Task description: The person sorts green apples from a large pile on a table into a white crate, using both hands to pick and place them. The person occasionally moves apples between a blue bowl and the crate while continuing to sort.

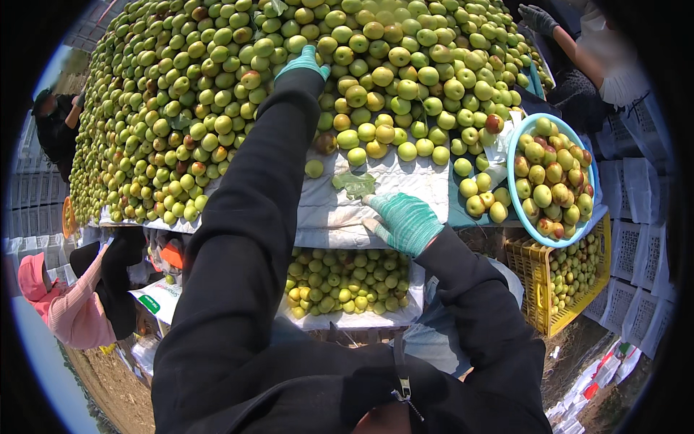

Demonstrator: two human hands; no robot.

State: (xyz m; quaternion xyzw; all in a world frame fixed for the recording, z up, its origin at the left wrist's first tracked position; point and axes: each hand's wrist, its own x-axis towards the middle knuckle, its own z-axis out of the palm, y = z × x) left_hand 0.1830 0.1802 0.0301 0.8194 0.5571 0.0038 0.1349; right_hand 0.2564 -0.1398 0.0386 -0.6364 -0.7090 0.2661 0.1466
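Observation:
A large heap of green jujubes (210, 94), some blushed brown-red, covers the table before me. My left hand (304, 62), in a teal glove, reaches far across onto the heap with its fingers apart; the fingertips are partly lost among the fruit. Nearer to me, my right hand (406, 223) wears a matching glove with bare fingertips. Its thumb and fingers are spread over a white quilted cloth (329, 215) and hold nothing. A torn green leaf (354, 184) lies on that cloth, close by the right fingertips.
On the right, a light-blue basin (515, 177) full of browner jujubes rests above a yellow crate (531, 286). More jujubes (347, 282) fill a lined container below the table edge. Other people stand around: one in pink (79, 304), one in dark clothes (54, 130), and a grey-gloved hand (538, 19).

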